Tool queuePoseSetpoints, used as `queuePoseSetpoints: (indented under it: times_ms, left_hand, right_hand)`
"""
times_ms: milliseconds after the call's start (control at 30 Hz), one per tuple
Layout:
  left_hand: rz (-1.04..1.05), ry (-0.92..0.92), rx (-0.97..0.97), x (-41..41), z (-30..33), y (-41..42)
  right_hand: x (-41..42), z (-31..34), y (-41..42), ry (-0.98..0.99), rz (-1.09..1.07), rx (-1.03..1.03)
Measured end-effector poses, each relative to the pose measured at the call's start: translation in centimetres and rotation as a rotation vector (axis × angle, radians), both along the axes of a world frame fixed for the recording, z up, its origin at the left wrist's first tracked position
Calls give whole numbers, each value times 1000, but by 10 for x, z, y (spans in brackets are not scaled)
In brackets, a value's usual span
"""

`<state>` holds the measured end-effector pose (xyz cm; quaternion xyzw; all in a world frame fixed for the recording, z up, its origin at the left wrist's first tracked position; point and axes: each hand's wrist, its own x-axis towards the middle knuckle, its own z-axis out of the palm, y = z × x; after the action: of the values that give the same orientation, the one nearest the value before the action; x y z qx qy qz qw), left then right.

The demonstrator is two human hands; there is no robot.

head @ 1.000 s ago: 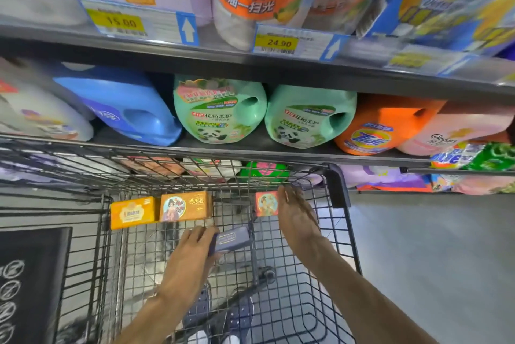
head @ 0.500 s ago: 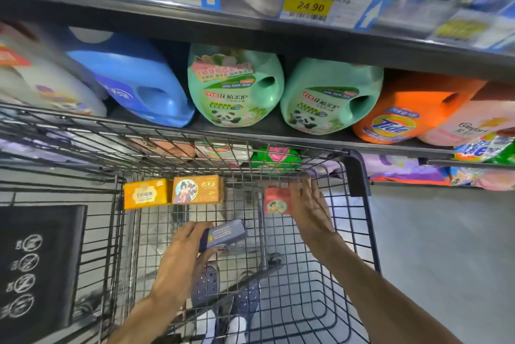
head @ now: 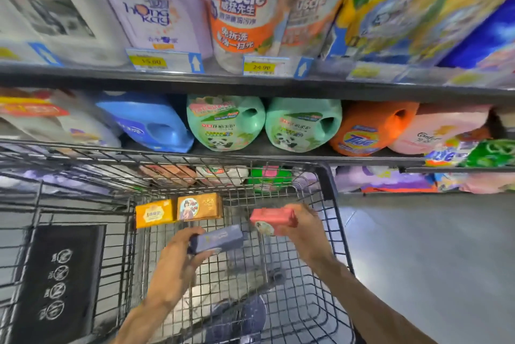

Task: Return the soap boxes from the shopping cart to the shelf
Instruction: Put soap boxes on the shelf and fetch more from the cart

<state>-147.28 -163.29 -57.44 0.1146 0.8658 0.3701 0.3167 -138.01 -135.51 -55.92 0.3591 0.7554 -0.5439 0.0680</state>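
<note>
- Head view: the red soap box point(head: 271, 219) is pinched in the right hand point(head: 302, 229), fingers curled round its right end, held above the shopping cart point(head: 328, 190) near the cart's far right corner.
- The dark blue soap box point(head: 218, 237) sits clamped in the left hand point(head: 178, 257), thumb on its near edge, held over the middle of the cart and lower than the red box.
- Two more boxes stand on edge against the cart's far wall: the yellow soap box point(head: 153, 214) on the left, the orange soap box point(head: 199, 207) touching its right side.
- Just beyond the cart's far rim, the shelf point(head: 278, 155) carries lying jugs: a blue jug point(head: 150, 123), two green jugs point(head: 225, 123), and an orange Tide jug point(head: 370, 127) to the right.
- Above the cart, on a higher board, stand a lilac bottle point(head: 156, 3) and a Mr Muscle pouch point(head: 242, 9), with yellow price tags point(head: 260, 66) below them.
- A black sign panel point(head: 58, 279) hangs at the cart's left.
</note>
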Motion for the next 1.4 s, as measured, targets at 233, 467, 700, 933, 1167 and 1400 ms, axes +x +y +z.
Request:
queuePoseSetpoints:
  times_ms: [233,467,700,933,1167,1400]
  left_hand:
    - [-42,51,179,-27,97,16]
    - [-178,74,380,-34,252,62]
    - [-486,225,555,-2,393,159]
    - [-710,339,632,68,489,269]
    - [-768,402,696,168,522,388]
    - [-837,374,796,298,542,511]
  right_hand:
    - [39,130,13,229,-176,-49]
    - [113,280,55,371,-386,73]
    - [201,404,85,443,-492,313]
    - [306,486,124,519,-650,428]
    - [432,526,195,593,-795,500]
    - [566,543,294,585,-859,566]
